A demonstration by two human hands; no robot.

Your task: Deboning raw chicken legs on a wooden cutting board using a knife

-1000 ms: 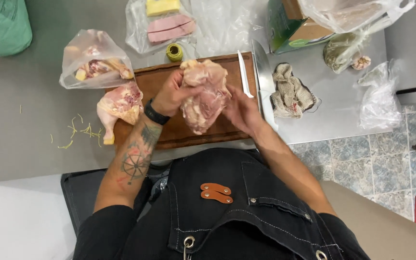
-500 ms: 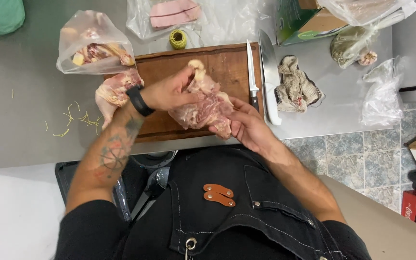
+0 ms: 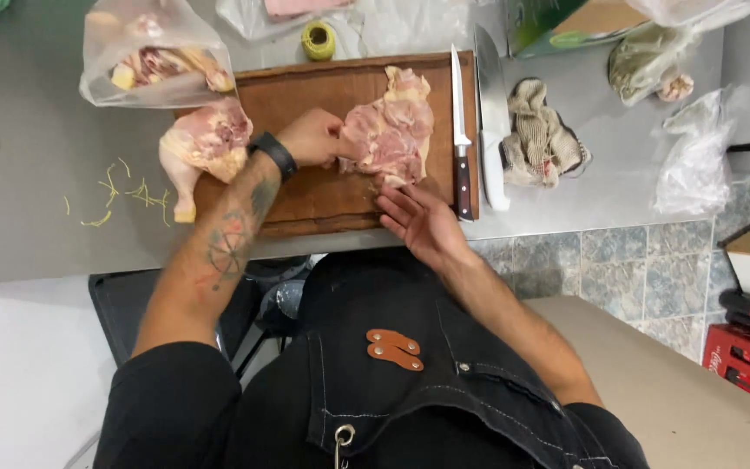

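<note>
Flattened now on the cutting board, the boned chicken piece no longer hangs between my hands: left hand pinches its edge, right hand rests open and empty beside it, knife nearby.

Brightness: even, bright, diffuse overhead light.
Shadows: soft and short; faint one beneath the left hand on the cutting board.
Glare: pale sheen on the steel counter toward 9 o'clock; highlights on plastic bag at 3 o'clock.
Blur: slight softness overall; right hand fingertips mildly smeared.
Distortion: mild wide-angle bending at frame edges.
</note>
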